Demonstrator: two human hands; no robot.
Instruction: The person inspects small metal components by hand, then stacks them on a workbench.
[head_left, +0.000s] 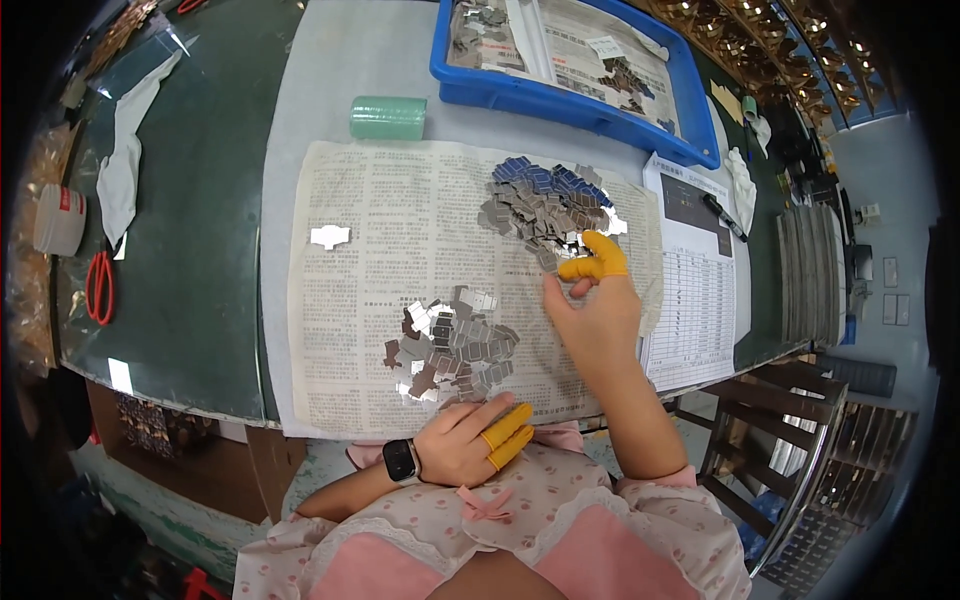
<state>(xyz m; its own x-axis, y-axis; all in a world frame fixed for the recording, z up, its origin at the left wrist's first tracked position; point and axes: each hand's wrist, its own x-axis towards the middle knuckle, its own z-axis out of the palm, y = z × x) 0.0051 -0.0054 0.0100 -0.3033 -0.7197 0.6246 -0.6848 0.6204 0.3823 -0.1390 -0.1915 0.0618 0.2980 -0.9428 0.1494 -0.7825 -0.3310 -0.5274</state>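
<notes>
My right hand [598, 305], with yellow finger cots on some fingers, is at the near edge of a heap of small flat metal plates [550, 200], some grey, some blue. Its thumb and forefinger close on one small grey metal plate [547, 262]. My left hand [465, 440] lies at the table's front edge, fingers stretched out and holding nothing; two of them wear yellow cots. Just beyond it is a second, looser pile of grey and shiny metal plates [460, 345]. One shiny plate [330, 237] lies alone at the left. All rest on a newspaper sheet [375, 200].
A blue tray [570, 105] lined with newspaper holds more plates at the back. Left of it lies a green roll [388, 118]. Printed sheets [690, 310] and a black marker [725, 218] are at the right. Red-handled scissors [100, 288] and a white jar [60, 219] are far left.
</notes>
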